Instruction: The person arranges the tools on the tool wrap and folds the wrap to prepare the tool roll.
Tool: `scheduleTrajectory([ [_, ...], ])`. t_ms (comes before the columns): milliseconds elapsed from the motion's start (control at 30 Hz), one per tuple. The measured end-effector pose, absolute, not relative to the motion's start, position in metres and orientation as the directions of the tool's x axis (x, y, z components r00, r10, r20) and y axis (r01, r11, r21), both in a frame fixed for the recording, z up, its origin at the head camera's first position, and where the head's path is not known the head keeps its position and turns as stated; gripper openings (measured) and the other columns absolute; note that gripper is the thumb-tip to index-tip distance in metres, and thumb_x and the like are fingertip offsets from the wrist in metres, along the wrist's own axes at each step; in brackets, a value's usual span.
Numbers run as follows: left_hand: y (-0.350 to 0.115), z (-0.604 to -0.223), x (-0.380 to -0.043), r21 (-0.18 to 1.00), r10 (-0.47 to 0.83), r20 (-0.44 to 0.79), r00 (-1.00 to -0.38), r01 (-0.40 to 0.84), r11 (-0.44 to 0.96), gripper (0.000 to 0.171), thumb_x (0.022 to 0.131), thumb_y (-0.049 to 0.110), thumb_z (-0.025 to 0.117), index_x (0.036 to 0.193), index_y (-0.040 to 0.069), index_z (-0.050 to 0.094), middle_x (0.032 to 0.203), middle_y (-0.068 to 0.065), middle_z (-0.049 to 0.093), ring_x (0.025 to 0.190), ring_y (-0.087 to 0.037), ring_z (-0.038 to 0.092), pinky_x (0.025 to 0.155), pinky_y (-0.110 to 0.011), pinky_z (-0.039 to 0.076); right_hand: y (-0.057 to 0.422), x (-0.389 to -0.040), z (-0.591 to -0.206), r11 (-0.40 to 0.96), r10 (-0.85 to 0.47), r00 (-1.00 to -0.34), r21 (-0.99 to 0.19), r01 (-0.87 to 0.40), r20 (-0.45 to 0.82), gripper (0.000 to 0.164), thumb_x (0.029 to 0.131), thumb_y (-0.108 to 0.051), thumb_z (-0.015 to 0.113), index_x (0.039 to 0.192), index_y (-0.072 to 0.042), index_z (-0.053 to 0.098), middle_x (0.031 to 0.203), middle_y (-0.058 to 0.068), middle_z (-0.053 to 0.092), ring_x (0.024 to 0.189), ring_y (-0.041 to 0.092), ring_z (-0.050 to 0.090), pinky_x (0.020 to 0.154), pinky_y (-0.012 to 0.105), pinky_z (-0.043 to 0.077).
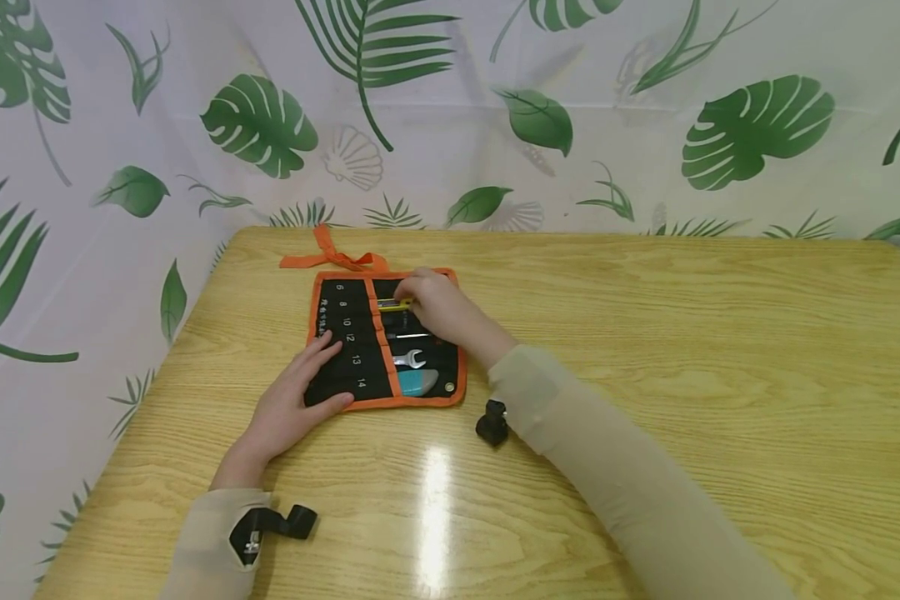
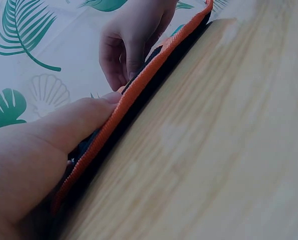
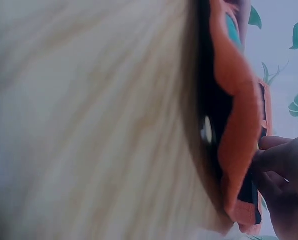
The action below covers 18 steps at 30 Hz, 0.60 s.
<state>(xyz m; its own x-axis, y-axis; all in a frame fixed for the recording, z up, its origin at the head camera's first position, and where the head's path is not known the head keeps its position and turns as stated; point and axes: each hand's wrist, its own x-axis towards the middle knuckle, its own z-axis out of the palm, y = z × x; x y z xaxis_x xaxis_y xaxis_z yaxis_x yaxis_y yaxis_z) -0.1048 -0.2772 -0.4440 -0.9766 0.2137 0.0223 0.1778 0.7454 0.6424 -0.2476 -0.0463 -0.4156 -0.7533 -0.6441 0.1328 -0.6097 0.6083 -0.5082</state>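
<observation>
A black tool roll (image 1: 356, 333) with orange trim and printed numbers lies spread on the table. My left hand (image 1: 288, 408) rests with spread fingers on its lower left part; in the left wrist view the thumb (image 2: 83, 120) lies along the orange edge. Over the upper right pockets, my right hand (image 1: 441, 307) pinches a slim yellow tool (image 1: 396, 306) whose kind is partly hidden by the fingers. Below it in the pockets sit a thin metal shaft (image 1: 411, 336), an open-end wrench (image 1: 410, 359) and a teal-and-grey tool (image 1: 418, 382).
Orange ties (image 1: 337, 257) lie loose beyond the roll's top edge. The wooden table (image 1: 667, 350) stretches far to the right, and a leaf-patterned cloth (image 1: 435, 108) hangs behind it. Black camera mounts (image 1: 492, 423) stick out from both wrists.
</observation>
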Motion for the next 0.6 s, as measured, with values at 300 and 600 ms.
scheduleTrajectory([
  [300,-0.2770,-0.4451,-0.1054,0.651,0.215,0.019,-0.977,0.175,0.738,0.075,0.087,0.041,0.069,0.150,0.019,0.034,0.158,0.001,0.019,0.144,-0.028,0.016,0.109,-0.057,0.021,-0.0513,-0.2477,-0.4167,0.593,-0.652,-0.747,-0.524,-0.611,0.133,0.023,0.092,0.004,0.057,0.110,-0.004,0.069,0.109,0.011,0.063,0.102,0.023,0.058,0.087,0.031,0.049],
  [600,-0.2766,-0.4443,-0.1050,0.645,0.216,0.024,-0.976,0.181,0.743,0.075,0.087,0.041,0.068,0.150,0.018,0.034,0.158,0.000,0.019,0.143,-0.030,0.017,0.109,-0.058,0.022,-0.0570,-0.2484,-0.4180,0.601,-0.642,-0.759,-0.546,-0.583,0.104,0.022,0.092,0.002,0.059,0.111,-0.005,0.069,0.110,0.009,0.062,0.102,0.021,0.058,0.088,0.029,0.048],
])
